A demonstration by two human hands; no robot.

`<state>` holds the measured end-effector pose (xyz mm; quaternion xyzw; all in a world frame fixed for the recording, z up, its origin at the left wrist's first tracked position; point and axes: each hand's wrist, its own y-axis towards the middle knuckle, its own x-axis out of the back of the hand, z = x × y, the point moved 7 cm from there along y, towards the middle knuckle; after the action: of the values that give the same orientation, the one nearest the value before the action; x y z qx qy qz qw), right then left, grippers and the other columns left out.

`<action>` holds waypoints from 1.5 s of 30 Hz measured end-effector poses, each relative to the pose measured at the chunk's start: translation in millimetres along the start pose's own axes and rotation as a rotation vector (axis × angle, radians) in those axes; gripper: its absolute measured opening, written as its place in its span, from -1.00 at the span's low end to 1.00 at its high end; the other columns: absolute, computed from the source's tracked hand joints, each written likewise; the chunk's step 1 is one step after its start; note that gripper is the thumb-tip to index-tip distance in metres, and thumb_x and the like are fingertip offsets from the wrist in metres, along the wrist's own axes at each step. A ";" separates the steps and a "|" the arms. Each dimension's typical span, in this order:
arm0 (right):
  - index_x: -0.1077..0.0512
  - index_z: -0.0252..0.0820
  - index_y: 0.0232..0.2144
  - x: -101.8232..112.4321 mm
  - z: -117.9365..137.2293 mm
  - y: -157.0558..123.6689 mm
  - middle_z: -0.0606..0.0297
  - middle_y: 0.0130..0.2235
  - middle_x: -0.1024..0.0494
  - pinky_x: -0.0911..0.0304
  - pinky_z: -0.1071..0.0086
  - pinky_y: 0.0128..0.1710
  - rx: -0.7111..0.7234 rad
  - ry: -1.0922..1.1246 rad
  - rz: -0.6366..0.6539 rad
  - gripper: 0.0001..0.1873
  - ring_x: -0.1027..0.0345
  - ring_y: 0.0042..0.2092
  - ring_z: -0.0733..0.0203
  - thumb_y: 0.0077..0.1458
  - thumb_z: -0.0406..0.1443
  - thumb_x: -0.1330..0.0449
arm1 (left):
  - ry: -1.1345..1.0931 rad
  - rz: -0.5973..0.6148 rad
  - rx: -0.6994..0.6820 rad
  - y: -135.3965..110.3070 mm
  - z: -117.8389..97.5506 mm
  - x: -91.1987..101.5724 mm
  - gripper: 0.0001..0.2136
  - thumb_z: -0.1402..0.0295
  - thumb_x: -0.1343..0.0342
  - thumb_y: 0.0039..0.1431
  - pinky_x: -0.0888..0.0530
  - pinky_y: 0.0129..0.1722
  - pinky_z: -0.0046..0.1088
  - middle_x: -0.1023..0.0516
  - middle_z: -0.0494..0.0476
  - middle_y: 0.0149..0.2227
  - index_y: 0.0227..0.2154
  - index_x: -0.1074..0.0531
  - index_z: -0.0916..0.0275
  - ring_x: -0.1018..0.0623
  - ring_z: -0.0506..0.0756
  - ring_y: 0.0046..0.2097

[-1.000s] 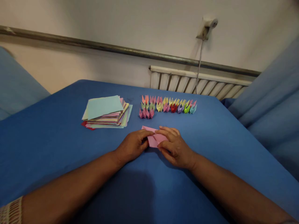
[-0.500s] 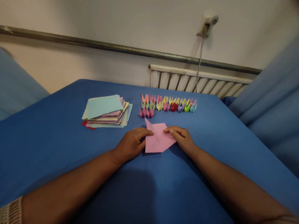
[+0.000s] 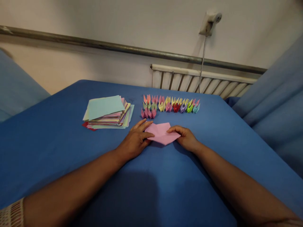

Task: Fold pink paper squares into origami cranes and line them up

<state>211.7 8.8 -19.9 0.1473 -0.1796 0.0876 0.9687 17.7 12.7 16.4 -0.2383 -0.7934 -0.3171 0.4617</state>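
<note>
A pink sheet of origami paper (image 3: 163,137), partly folded and creased, is held between both hands just above the blue table cover. My left hand (image 3: 136,138) grips its left edge, the thumb on top and the index finger stretched along the far side. On the right, my right hand (image 3: 186,137) pinches the paper's right corner between thumb and fingers. Beyond the paper stand rows of small folded paper cranes (image 3: 169,105) in pink, yellow, green, red, purple and blue. The undersides of the fingers are hidden.
A thick stack of coloured paper sheets (image 3: 106,112) lies left of the cranes on the blue-covered table (image 3: 180,189). Behind are a metal rail (image 3: 118,47), a radiator (image 3: 180,75) and a wall socket with a cord (image 3: 209,23). Blue curtains (image 3: 279,94) hang at both sides.
The pink paper's near edge has lifted and folded away from me, so less of it shows. My left hand has shifted forward, its fingers spread further along the paper's left side.
</note>
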 end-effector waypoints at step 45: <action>-0.03 -0.44 0.27 -56.3 35.7 -34.6 -0.19 0.31 0.01 0.12 -0.09 0.24 -0.010 -0.864 0.167 -0.11 0.22 0.34 -0.22 0.14 0.12 0.01 | 0.179 0.321 0.011 -14.9 -26.5 -32.0 -0.12 -0.22 0.16 0.10 0.02 0.25 -0.01 0.07 0.53 0.32 0.28 0.04 0.41 0.10 0.39 0.35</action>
<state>156.1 -41.7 -17.8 0.1506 -0.5799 0.0949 0.7950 37.8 -19.4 -6.2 -0.3300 -0.7028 -0.2548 0.5764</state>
